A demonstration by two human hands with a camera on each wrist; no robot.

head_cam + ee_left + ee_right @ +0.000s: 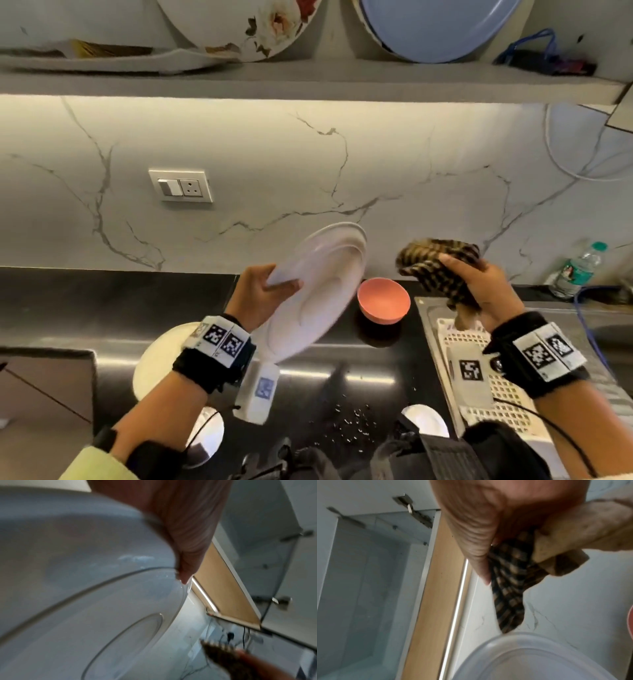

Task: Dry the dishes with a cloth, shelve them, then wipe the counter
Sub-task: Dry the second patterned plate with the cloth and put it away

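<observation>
My left hand (270, 291) grips a large white plate (318, 291) by its left rim and holds it tilted above the black counter (102, 308). The same plate (77, 588) fills the left wrist view, with my thumb (185, 561) on its rim. To the right, my right hand (479, 284) holds a bunched brown-and-black checked cloth (435, 263) in the air, a short gap away from the plate. In the right wrist view the cloth (508, 588) hangs from my fingers above the plate's rim (530, 655).
A pink bowl (383, 301) sits on the counter behind the plate. A white perforated drying rack (493, 394) lies at the right. Another white plate (154, 363) lies under my left wrist. The shelf (308, 82) above holds a floral plate and a blue plate. A water bottle (579, 270) stands far right.
</observation>
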